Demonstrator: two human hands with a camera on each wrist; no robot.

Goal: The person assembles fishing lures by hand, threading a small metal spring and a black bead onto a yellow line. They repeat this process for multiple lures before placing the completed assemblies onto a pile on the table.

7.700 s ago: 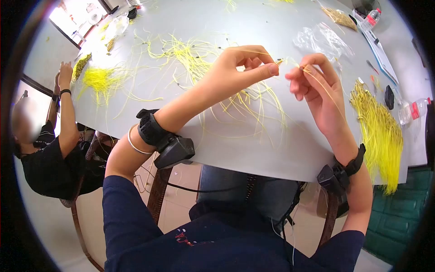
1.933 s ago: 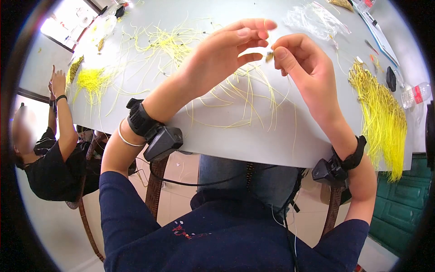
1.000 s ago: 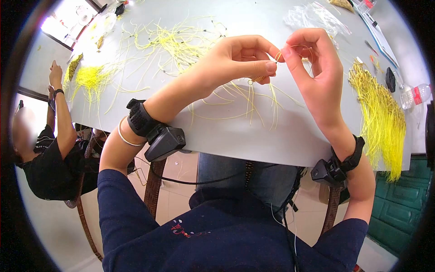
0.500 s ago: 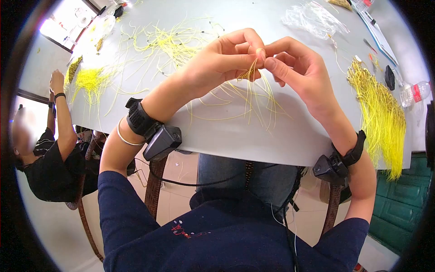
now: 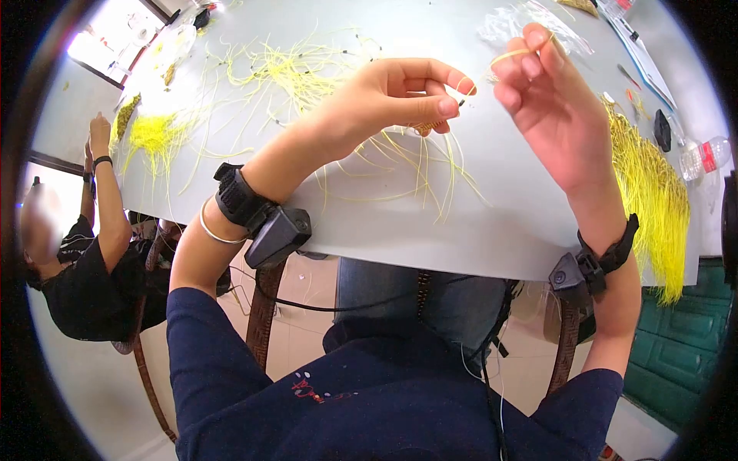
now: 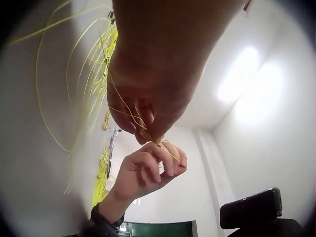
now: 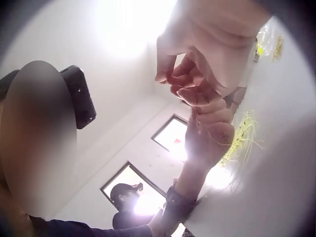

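Observation:
In the head view my left hand (image 5: 384,100) pinches a thin yellow strand between thumb and index finger, with a small dark bead at the tips. A gold coiled piece (image 5: 427,128) is partly hidden under its curled fingers. To its right, my right hand (image 5: 557,107) is raised, its thumb and index finger pinching a yellow strand (image 5: 510,55). The hands stand apart there. Yellow strands (image 6: 89,74) hang beside my left hand (image 6: 148,94) in the left wrist view. My right hand (image 7: 212,54) fills the top of the right wrist view.
Loose yellow strands (image 5: 296,73) lie beyond my left hand. A thick yellow bundle (image 5: 653,200) lies at the right edge, near a bottle (image 5: 706,159) and a black object (image 5: 662,131). Plastic bags (image 5: 530,27) lie at the back. Another person (image 5: 92,269) sits at the left.
My right hand has moved away from my left, up and to the right, drawing a yellow strand with it. My left hand stays near its place and still pinches the strand.

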